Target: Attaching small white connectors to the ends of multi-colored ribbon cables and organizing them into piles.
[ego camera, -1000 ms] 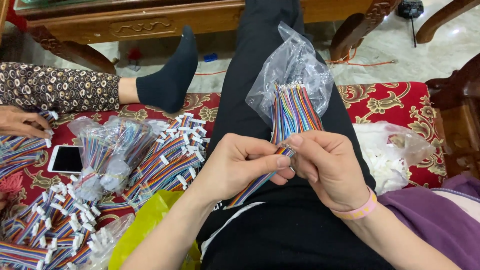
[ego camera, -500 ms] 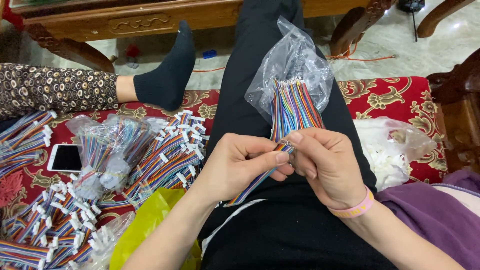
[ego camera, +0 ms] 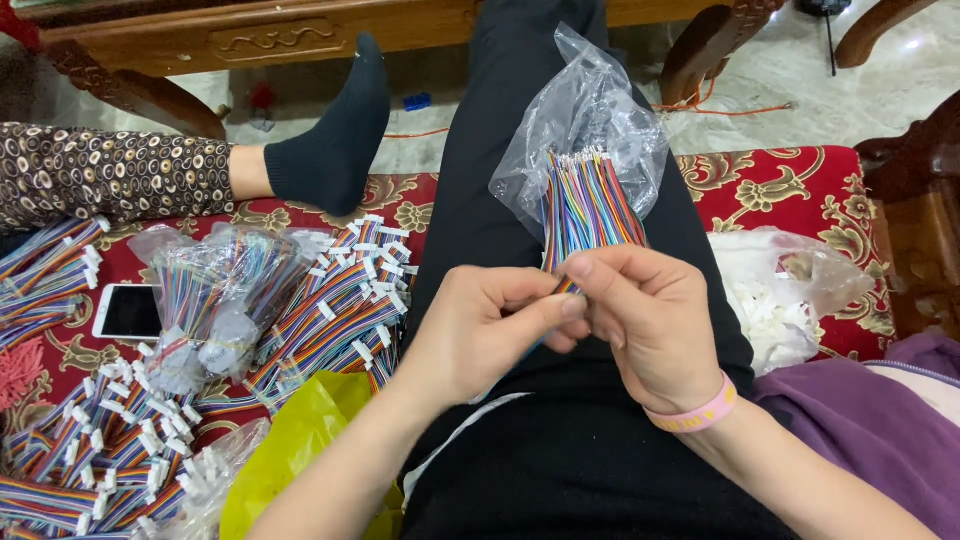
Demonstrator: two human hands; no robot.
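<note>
Over my lap, my left hand (ego camera: 480, 335) and my right hand (ego camera: 650, 320) meet and pinch the end of one multicoloured ribbon cable (ego camera: 566, 286). The cable itself is mostly hidden behind my fingers. Just beyond my right hand, a bundle of multicoloured ribbon cables (ego camera: 585, 205) lies on my thigh, half inside an open clear plastic bag (ego camera: 585, 110). A pink wristband (ego camera: 690, 415) is on my right wrist.
Left of my legs, several finished cables with white connectors (ego camera: 340, 300) lie on the red patterned cushion (ego camera: 780, 195), with a bagged bundle (ego camera: 215, 295), a phone (ego camera: 130, 312) and a yellow bag (ego camera: 290, 440). A bag of white connectors (ego camera: 775, 300) sits at right. Another person's socked foot (ego camera: 335, 140) rests at back left.
Both my hands have lifted slightly toward the bundle and closed tighter over the cable end, hiding its trailing length. The other person's hand at far left has left the view.
</note>
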